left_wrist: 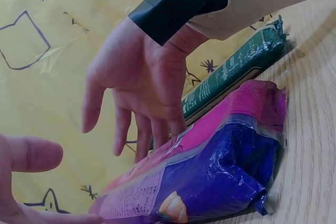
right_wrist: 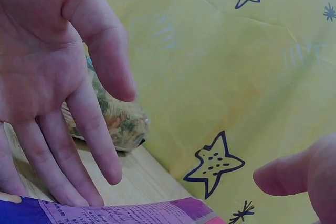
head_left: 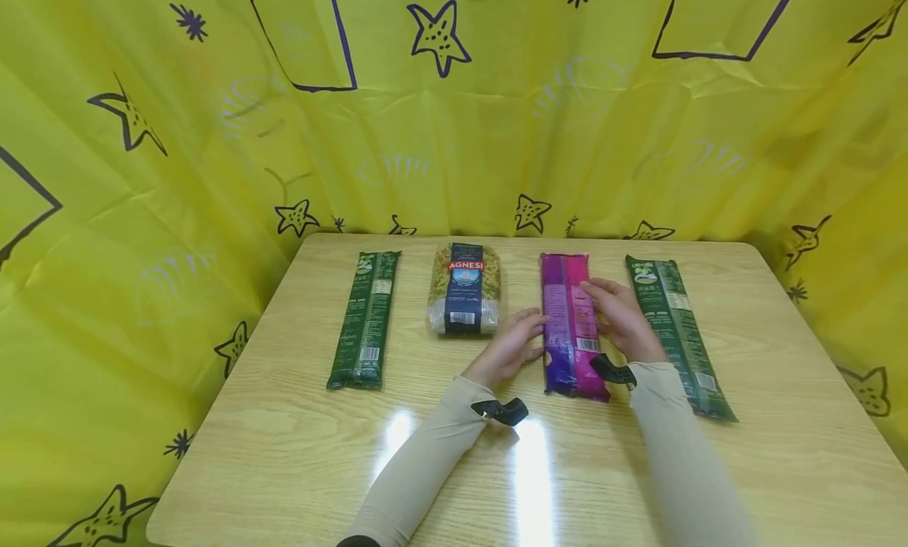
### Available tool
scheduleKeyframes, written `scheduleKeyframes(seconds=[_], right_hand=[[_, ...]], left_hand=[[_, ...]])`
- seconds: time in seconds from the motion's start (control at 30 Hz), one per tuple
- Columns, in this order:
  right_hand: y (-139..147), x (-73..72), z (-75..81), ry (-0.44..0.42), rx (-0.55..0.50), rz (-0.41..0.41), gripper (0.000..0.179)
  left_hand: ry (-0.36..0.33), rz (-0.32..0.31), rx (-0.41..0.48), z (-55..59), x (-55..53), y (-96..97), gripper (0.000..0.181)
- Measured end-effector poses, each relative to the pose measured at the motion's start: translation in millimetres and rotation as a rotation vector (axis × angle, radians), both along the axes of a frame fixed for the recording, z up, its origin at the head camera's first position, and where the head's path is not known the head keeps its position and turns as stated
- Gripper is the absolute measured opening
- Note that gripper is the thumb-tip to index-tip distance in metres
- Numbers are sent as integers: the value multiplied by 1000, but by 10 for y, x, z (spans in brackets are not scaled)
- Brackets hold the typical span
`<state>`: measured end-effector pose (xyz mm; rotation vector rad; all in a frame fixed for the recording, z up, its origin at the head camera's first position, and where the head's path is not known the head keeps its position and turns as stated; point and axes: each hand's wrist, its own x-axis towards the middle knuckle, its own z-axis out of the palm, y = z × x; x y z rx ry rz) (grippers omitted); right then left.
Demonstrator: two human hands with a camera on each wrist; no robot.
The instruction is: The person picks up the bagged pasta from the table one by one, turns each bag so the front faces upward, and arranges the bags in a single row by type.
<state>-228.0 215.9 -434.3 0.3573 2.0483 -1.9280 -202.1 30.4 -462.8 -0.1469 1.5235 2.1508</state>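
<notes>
A long pink-and-purple packet (head_left: 567,326) lies flat on the table, with a hand at each of its long sides. My left hand (head_left: 507,346) has its fingertips against the packet's left edge, fingers extended. Over on the other side, my right hand (head_left: 623,317) touches the right edge, fingers fairly straight and thumb apart. The left wrist view shows the right hand (left_wrist: 144,72) with its fingers pointing down beside the packet (left_wrist: 210,166). In the right wrist view the left hand's fingers (right_wrist: 89,124) reach down to the packet (right_wrist: 121,213), its underside hidden.
Left of the packet stands a bag of AGNESI pasta (head_left: 464,291), and farther left lies a green packet (head_left: 365,318). Another green packet (head_left: 677,334) slants close by the right hand. A yellow curtain (head_left: 454,137) hangs behind the wooden table (head_left: 284,452).
</notes>
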Motion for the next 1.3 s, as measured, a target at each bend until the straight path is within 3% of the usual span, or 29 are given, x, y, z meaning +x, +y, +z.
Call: scheduleKeyframes(seconds=[0.4,0.73,1.07,1.3], right_hand=[[27,-26,-17,-19,-44,9,74],[42,-17,-25,-40,-107,26,84],[73,-12,-72,-78,-289,83,66],[46,-13,-71,-101,-298,88,60]], left_hand=[[8,-19,-12,22,-8,-20,62],[7,-45,-47,41,-17,-62,62],[8,-73,-77,96,-29,-96,59],[-3,-67,-100,122,-24,-112,61]])
